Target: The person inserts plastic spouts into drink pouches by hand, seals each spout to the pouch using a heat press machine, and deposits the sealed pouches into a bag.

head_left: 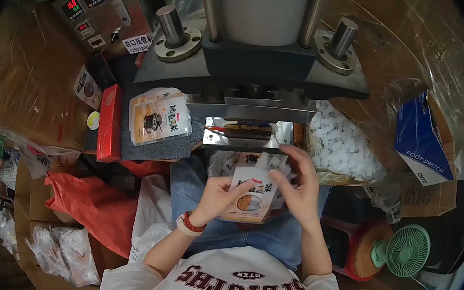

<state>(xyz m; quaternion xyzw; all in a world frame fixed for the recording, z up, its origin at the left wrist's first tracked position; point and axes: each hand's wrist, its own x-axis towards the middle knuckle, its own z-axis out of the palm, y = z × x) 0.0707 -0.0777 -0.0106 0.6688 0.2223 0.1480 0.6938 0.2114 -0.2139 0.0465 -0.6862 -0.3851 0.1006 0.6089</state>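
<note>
A white printed spout pouch (258,189) with black characters and a round food picture is in front of me above my lap, its pale spout pointing toward the machine. My left hand (221,196), with a red bead bracelet at the wrist, grips the pouch's left side, thumb across its front. My right hand (300,188) is at the upper right corner beside the spout, thumb on the pouch and fingers curved behind. More pouches show behind and below it. Just beyond is the sealing press (250,112) with its metal jaw and brass-coloured block.
Flat printed pouches (160,118) lie on the grey mat beside a red box (110,122). To the right, a box of small white spout pieces (344,143) stands near a blue carton (424,138) and a green fan (407,251). A control panel (100,7) shows lit digits.
</note>
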